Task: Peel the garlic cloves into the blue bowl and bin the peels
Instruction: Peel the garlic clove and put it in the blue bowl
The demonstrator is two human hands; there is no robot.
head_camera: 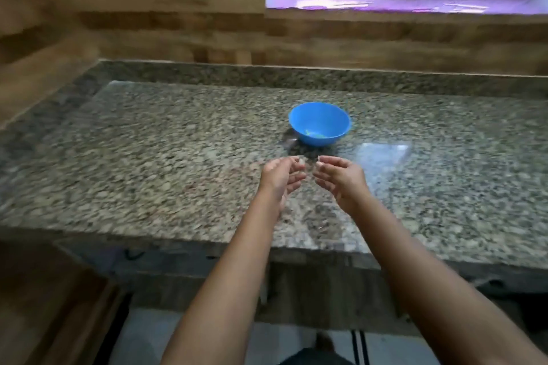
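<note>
A blue bowl (319, 123) stands on the speckled granite counter (148, 163), right of its middle, with a few small pale bits on its bottom. Just in front of the bowl, my left hand (280, 176) and my right hand (341, 178) hover above the counter, facing each other with fingers curled and a small gap between the fingertips. A tiny pale thing, perhaps a garlic clove, seems pinched in my left fingertips; the blur keeps me from being sure. My right fingertips look bare. No bin shows.
The counter's front edge (207, 249) runs below my forearms, with tiled floor beneath. Wood-patterned wall rises behind and at the left. A window with a purple sill (385, 4) sits at the upper right. A glare patch (382, 154) lies right of the bowl.
</note>
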